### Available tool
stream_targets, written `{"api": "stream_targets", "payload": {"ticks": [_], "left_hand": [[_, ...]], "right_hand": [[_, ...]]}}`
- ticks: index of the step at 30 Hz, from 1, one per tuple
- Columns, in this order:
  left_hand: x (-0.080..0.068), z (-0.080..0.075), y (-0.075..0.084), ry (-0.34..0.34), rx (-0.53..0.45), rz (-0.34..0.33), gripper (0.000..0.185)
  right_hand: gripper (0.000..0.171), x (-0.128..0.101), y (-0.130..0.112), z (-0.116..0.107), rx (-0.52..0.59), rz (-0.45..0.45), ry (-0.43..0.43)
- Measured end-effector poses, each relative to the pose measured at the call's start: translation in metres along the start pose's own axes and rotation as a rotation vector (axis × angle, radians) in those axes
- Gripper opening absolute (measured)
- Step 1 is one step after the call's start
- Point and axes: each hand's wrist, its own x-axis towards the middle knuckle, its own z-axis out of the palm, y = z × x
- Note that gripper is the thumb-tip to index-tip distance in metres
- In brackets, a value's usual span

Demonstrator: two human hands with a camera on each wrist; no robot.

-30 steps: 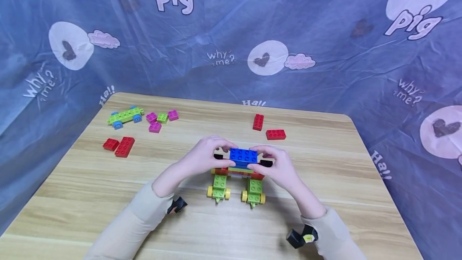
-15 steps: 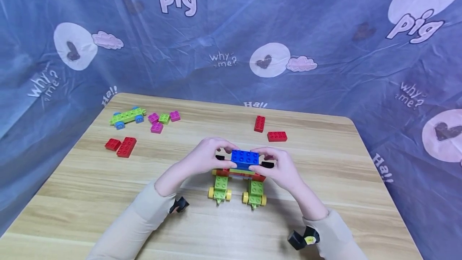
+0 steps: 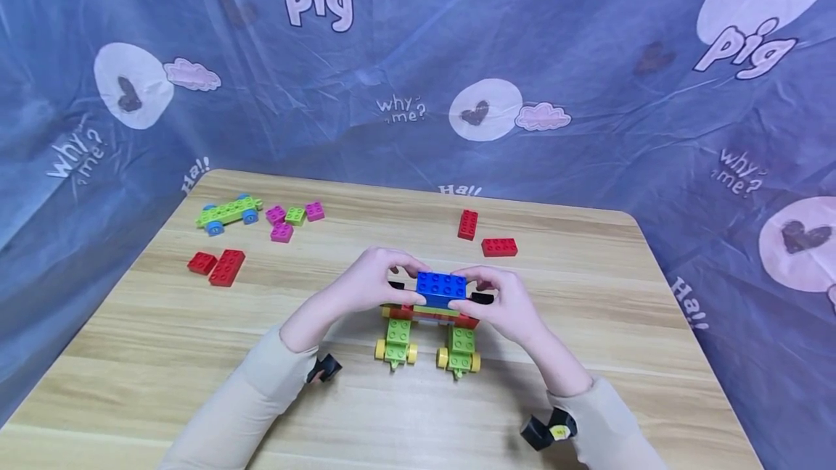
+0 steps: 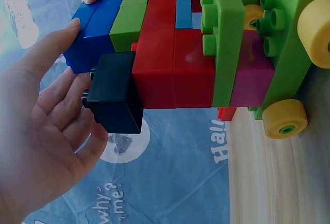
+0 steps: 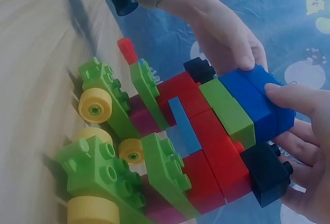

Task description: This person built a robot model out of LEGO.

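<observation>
A brick model (image 3: pixel 431 325) stands mid-table on two green chassis with yellow wheels (image 3: pixel 395 343). A blue brick (image 3: pixel 441 286) sits on top of it, over green, red and black layers. My left hand (image 3: pixel 382 280) grips the blue brick's left end, with the thumb (image 4: pixel 56 43) on its side and the fingers curled over the far edge. My right hand (image 3: pixel 499 299) grips its right end, thumb (image 5: pixel 289 97) pressed on the blue brick (image 5: pixel 258 102). A black brick (image 4: pixel 116 97) juts out beside my left palm, and another black brick (image 5: pixel 265 175) by my right.
A green wheeled plate with blue wheels (image 3: pixel 226 211) and small pink and green bricks (image 3: pixel 292 215) lie at the back left of the wooden table (image 3: pixel 163 354). Red bricks (image 3: pixel 218 265) lie left, two more red bricks (image 3: pixel 486 236) behind the model. Blue printed cloth (image 3: pixel 588 93) surrounds the table.
</observation>
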Motion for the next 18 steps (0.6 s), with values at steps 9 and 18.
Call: {"api": "stream_targets", "payload": {"ticks": [9, 18], "left_hand": [[-0.0005, 0.0028, -0.0034, 0.009, -0.013, -0.003, 0.038], [0.0012, 0.0026, -0.0034, 0.018, -0.019, -0.008, 0.040]], "right_hand": [[0.032, -0.0011, -0.0003, 0.0018, -0.004, -0.001, 0.008], [0.032, -0.0014, -0.0032, 0.0018, -0.013, -0.011, 0.029]]}}
